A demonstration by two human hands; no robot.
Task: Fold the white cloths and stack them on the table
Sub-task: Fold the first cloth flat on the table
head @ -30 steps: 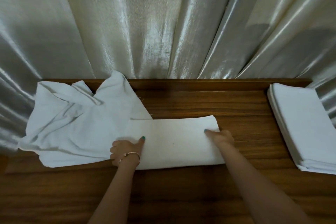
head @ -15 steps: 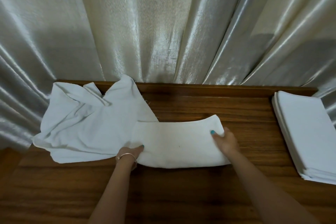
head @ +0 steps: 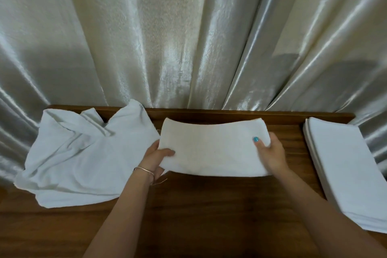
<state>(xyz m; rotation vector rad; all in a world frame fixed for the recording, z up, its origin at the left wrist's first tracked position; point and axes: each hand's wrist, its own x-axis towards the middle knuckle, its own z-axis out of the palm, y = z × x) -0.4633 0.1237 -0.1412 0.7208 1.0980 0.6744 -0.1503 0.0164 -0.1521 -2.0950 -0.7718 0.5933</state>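
A folded white cloth point(head: 211, 146) is held off the wooden table point(head: 209, 205) at its middle, its long side running left to right. My left hand point(head: 156, 158) grips its left end, thumb on top. Its right end is gripped by my right hand point(head: 270, 152), thumb on top as well. On the left of the table lies a loose, crumpled pile of unfolded white cloth point(head: 81, 159). At the right edge sits a neat stack of folded white cloths point(head: 347, 174).
Shiny pale curtains point(head: 188, 37) hang right behind the table's raised back edge point(head: 230, 112). Bare wood shows between the held cloth and the stack, and along the front of the table.
Both hands have closed on the ends of the folded cloth and lifted it off the table, up and slightly to the right. The crumpled pile has stayed in place.
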